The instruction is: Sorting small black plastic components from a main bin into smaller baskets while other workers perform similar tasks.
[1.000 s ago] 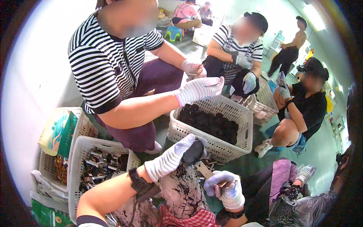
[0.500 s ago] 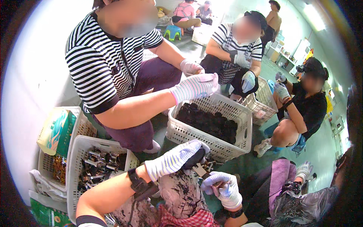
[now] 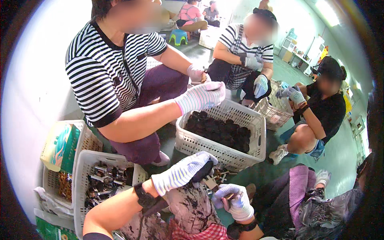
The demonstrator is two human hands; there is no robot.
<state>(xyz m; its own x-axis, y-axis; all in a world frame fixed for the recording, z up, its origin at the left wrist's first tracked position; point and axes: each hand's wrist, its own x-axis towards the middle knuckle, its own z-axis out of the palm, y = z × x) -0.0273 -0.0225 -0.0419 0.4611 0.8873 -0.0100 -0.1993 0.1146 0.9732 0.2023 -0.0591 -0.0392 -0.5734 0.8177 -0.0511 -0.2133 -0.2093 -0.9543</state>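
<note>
My left hand (image 3: 182, 173), in a striped white glove, is closed round a dark rounded piece (image 3: 203, 172) above my lap. Just below that piece shows a flat silvery metal strip (image 3: 211, 184); whether it is held or lies behind, I cannot tell. My right hand (image 3: 237, 203), gloved the same way, is a short way to the right with its fingers curled together. Between its thumb and fingers a small brownish piece (image 3: 229, 196) shows, mostly covered. Beneath my hands lies dark-smeared pale cloth (image 3: 194, 204) over my legs.
A white crate (image 3: 221, 149) of black pieces stands ahead. Left of me are a crate (image 3: 82, 182) of metal and black parts and another crate (image 3: 90, 142) with a green box (image 3: 66, 146) on top. Gloved co-workers sit around; one person's hand (image 3: 202, 97) is over the front crate.
The flat metal strip no longer runs up to my right hand, which has lowered slightly and curled more. My left hand still grips the dark piece. A co-worker at the right has lowered their hands.
</note>
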